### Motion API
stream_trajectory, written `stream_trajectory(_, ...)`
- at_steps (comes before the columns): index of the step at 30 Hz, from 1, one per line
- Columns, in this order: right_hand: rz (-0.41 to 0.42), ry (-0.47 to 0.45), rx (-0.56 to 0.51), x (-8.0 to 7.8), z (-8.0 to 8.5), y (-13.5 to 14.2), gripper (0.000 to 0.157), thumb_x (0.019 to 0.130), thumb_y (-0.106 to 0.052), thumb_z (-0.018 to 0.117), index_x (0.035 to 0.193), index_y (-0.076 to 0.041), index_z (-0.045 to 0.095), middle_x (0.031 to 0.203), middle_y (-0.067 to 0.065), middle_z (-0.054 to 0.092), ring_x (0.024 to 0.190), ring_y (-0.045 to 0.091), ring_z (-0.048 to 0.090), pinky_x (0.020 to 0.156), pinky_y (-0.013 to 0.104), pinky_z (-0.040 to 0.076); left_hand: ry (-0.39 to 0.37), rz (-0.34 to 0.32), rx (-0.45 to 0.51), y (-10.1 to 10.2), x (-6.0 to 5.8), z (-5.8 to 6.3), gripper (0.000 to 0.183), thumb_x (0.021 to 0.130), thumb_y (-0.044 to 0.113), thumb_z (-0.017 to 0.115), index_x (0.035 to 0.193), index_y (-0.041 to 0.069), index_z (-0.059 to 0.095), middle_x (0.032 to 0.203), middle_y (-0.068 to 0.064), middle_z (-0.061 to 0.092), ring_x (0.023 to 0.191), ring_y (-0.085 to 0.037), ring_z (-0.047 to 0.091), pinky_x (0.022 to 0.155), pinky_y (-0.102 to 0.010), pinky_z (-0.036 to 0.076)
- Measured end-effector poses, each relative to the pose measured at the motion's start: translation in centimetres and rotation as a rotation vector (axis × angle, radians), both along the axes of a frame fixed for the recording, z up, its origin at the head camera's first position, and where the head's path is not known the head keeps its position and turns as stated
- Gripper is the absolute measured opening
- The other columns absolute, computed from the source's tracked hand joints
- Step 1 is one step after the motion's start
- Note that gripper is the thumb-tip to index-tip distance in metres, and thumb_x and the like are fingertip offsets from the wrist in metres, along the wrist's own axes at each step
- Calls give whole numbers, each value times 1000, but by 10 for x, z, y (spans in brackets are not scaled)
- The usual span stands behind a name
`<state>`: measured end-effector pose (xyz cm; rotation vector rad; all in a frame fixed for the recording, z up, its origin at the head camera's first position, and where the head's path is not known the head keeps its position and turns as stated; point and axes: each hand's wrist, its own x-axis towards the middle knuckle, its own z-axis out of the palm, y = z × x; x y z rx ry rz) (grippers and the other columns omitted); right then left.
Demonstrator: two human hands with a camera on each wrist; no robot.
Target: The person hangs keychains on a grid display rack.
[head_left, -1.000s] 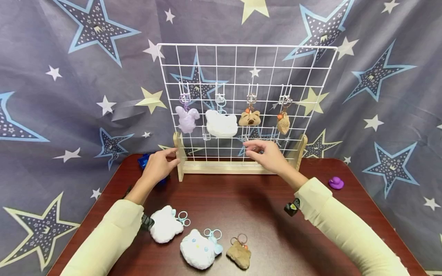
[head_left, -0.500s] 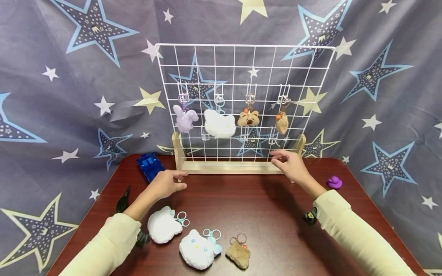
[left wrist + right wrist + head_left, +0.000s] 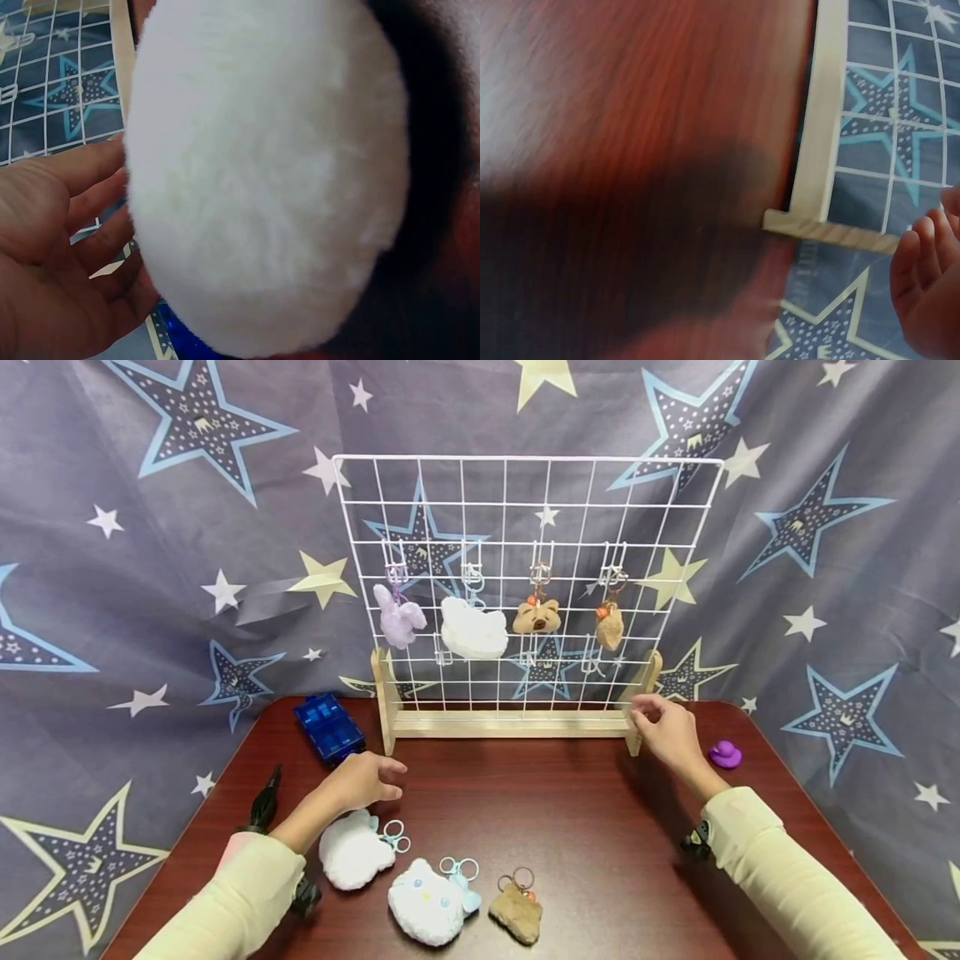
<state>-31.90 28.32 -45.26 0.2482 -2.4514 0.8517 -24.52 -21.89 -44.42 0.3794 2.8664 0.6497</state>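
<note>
My left hand (image 3: 363, 781) holds nothing, its fingers loosely bent. It hovers over the table just beyond a white plush keychain (image 3: 352, 856); that fluffy plush (image 3: 262, 180) fills the middle of the left wrist view. My right hand (image 3: 667, 731), also holding nothing, is beside the right wooden foot of the white grid rack (image 3: 517, 724). Hanging from the rack's hooks are a purple plush (image 3: 399, 620), a white plush (image 3: 474, 628), a brown bear-face plush (image 3: 537, 616) and a small brown plush (image 3: 610, 627). Near me lie a white cat-face keychain (image 3: 427, 906) and a brown keychain (image 3: 516, 914).
A blue box (image 3: 330, 727) lies at the back left of the table (image 3: 525, 810), with a black object (image 3: 265, 806) in front of it. A purple duck (image 3: 725, 754) stands at the right edge. Bare lower hooks (image 3: 528, 652) hang on the rack. A star-patterned cloth (image 3: 225, 527) hangs behind.
My right hand has moved right, from below the bear-face plush to the rack's right foot. My left hand has come down toward me from the rack's left foot. The purple plush has turned.
</note>
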Motion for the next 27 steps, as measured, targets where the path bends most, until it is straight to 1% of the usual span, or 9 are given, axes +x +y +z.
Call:
stream_trajectory(2,-26,7,-13,-1,-4,4,19,88,-8,71,106,-3,74,87,13,77,69,15,62,67,35,44,-6,-19,-5,-1,0,-2,39,83,18,82,120,10,75,108,-8,79,101,-26,72,84,-41,58)
stream_trajectory(4,-59,1,-32,-2,-7,7,19,89,-8,71,106,-3,73,88,13,78,68,9,61,68,32,43,-20,-33,-3,-1,0,-5,37,82,17,83,118,10,76,107,-7,79,101,-26,73,86,-42,58)
stream_trajectory(7,-112,-20,-61,-3,-11,8,20,89,-10,71,108,-3,70,90,13,78,64,-2,56,65,25,43,-37,-69,-10,-1,0,-8,36,80,16,84,115,10,77,100,-5,80,96,-22,73,84,-39,58)
stream_trajectory(9,-150,-41,-77,-4,-13,6,22,89,-12,71,110,-4,68,91,13,78,64,-3,56,64,24,43,-49,-84,-11,0,1,-9,35,78,15,85,112,10,78,93,-4,79,90,-18,72,81,-37,57)
stream_trajectory(11,-183,-58,-86,-4,-14,4,25,89,-14,72,111,-4,65,93,12,78,66,5,62,66,29,47,-52,-105,-27,0,2,-9,34,77,15,85,110,11,79,88,-1,77,85,-14,69,77,-35,56)
stream_trajectory(13,-208,-77,-97,-4,-14,0,28,90,-16,72,114,-5,63,95,12,78,74,18,69,71,38,49,-59,-110,-35,1,3,-9,33,76,15,86,108,13,79,85,1,76,82,-11,67,76,-33,54)
stream_trajectory(16,-239,-101,-107,-4,-14,-4,33,90,-19,71,118,-5,61,98,13,78,87,35,72,78,49,50,-59,-122,-43,1,5,-11,31,76,15,86,106,15,80,84,3,76,81,-9,66,74,-32,54)
stream_trajectory(20,-275,-115,-102,-5,-14,-5,36,91,-20,71,121,-5,61,98,12,77,92,38,71,82,53,50,-52,-138,-47,0,6,-13,30,76,15,87,105,17,80,84,3,76,80,-9,66,73,-31,53)
stream_trajectory(27,-278,-103,-48,-7,-17,-2,30,90,-19,71,116,-6,66,93,11,75,84,36,69,77,53,49,-69,-142,-49,-5,9,-7,29,75,14,88,103,16,80,82,4,73,79,-8,63,72,-30,52)
